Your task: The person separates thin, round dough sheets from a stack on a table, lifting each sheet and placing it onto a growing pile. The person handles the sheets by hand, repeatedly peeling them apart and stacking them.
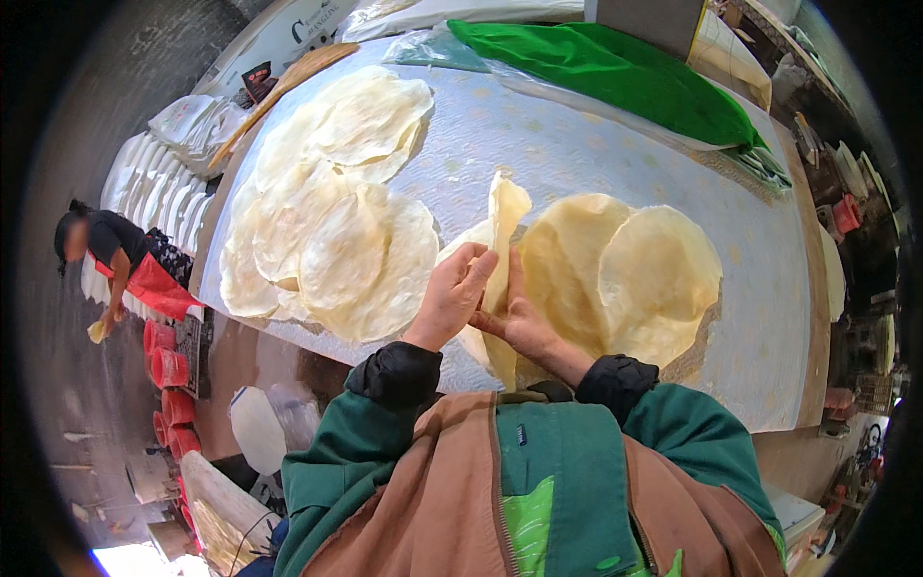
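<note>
A thin round flatbread (500, 238) stands on edge between my two hands, its near end hanging towards my jacket. My left hand (454, 292) holds it from the left, with thumb and fingers at its side. My right hand (530, 321) presses flat against its other side, with the thumb reaching across it. Some of the fingers are hidden behind the sheet. Beside my right hand lie overlapping yellowish flatbreads (660, 278). To the left, several paler flatbreads (346, 245) are spread in overlapping piles.
The table (764, 346) has a pale patterned cover. A green cloth (598, 72) lies along its far edge; a wooden board (288, 83) rests at the far left. Beyond the left edge are stacked white bags (155, 180), red buckets (169, 368) and a person (126, 252) in a red apron.
</note>
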Tool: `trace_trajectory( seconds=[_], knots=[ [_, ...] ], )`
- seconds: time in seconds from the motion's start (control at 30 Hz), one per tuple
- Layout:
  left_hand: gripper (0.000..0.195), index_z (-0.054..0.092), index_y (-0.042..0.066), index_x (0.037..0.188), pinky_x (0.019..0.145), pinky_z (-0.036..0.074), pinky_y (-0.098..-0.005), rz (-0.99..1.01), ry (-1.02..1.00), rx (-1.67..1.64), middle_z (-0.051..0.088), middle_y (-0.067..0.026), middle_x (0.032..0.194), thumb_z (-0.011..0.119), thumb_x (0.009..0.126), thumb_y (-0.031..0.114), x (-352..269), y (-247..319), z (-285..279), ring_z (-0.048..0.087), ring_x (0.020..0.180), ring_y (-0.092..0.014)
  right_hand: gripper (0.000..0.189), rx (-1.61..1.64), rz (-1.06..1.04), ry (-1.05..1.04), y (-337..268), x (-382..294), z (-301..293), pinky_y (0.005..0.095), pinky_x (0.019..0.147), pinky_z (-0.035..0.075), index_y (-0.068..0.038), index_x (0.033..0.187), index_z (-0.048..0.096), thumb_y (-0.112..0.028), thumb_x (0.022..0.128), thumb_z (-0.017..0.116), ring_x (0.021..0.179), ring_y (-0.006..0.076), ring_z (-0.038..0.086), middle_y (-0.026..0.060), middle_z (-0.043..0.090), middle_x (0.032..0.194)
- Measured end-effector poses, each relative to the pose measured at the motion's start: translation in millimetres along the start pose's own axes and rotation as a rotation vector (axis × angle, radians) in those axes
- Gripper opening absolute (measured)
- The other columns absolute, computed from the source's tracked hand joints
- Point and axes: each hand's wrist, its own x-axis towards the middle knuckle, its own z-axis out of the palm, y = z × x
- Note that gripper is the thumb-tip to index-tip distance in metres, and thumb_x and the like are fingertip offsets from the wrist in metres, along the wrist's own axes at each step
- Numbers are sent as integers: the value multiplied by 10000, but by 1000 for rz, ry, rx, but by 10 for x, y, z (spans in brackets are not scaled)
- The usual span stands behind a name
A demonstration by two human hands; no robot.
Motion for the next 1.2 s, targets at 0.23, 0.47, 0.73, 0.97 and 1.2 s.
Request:
trace_trajectory(
  seconds=[0.23, 0.47, 0.73, 0.97, 1.2],
  knots=[
    [264, 545, 23, 1001, 531, 426, -198, 11, 10, -110, 549, -6, 770, 440, 980, 265, -7, -132, -49, 519, 609, -57, 1233, 177, 19, -77, 64, 26, 32, 348, 1052, 309, -29, 1398, -249, -306, 757, 766, 1298, 254, 327, 193, 282, 1419],
    [270, 524, 60, 1012, 505, 480, -225, -83, 42, -355, 596, -28, 800, 397, 976, 296, -37, -162, -65, 593, 594, -97, 1179, 241, 11, -142, 62, 21, 23, 352, 1050, 306, -62, 1407, -253, -271, 785, 726, 1286, 256, 345, 207, 297, 1406],
    [196, 517, 25, 1046, 497, 496, -242, -78, 211, -292, 616, -63, 801, 447, 926, 163, -98, -194, -137, 610, 588, -119, 962, 208, 13, -165, -15, -25, 10, 339, 1080, 245, -70, 1458, -110, -213, 836, 609, 1313, 234, 308, 163, 218, 1465],
    [338, 483, -11, 1125, 539, 509, -261, 83, 224, 42, 638, -106, 891, 433, 793, -53, -22, -333, -171, 619, 638, -136, 470, 124, 40, 71, -42, 69, 20, 298, 866, 442, 16, 1213, 529, 14, 750, 449, 972, 157, 567, 113, 607, 1094],
    [306, 548, 9, 1102, 665, 549, -313, -97, 275, -442, 645, -110, 1033, 454, 818, -58, -225, -958, -1544, 662, 837, -199, 281, -15, -159, 194, -931, 483, -409, 222, 657, 471, 9, 1012, 655, 13, 823, 447, 754, 99, 600, 52, 671, 839]
  ],
)
